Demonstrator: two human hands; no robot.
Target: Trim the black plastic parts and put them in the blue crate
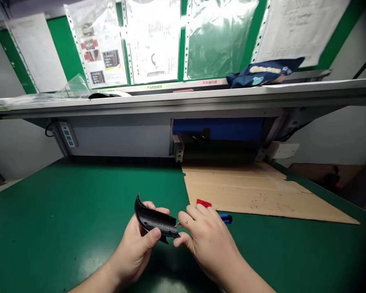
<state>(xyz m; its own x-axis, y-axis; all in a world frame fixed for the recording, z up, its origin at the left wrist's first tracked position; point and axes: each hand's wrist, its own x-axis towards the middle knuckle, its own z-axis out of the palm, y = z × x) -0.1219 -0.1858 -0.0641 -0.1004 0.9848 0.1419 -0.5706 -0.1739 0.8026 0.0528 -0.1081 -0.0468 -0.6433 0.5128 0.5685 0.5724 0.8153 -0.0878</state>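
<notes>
My left hand (137,246) is closed round a curved black plastic part (154,221), thumb on its near face, just above the green table (64,211). My right hand (205,238) grips a small knife whose blue handle end (226,218) sticks out to the right. Its thin blade tip touches the right end of the black part. A small red piece (203,202) shows just behind my right fingers, at the edge of the cardboard.
A flat cardboard sheet (256,191) lies on the right half of the table. A shelf (183,99) runs overhead with a dark blue bag (264,73), a black object and plastic sleeves. Papers hang on the green board behind. A power strip (67,134) sits at the left.
</notes>
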